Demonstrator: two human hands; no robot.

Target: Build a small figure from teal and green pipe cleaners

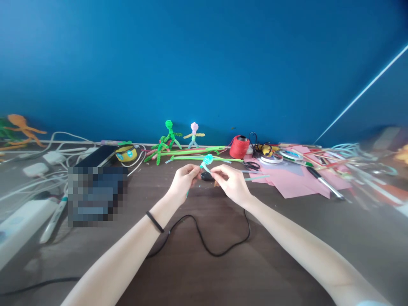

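While the left hand [184, 180] and right hand [232, 182] pinched a half-made turquoise pipe-cleaner figure [207, 161] with only a coiled head, above the brown bench [223, 255], two finished pipe-cleaner figures [168, 136] stood far behind.

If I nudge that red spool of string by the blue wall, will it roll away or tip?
The red spool seems to stand on end, squat and wide, so it probably slides rather than rolls. It looks unlikely to tip. The clutter crowded beside it would likely stop it.
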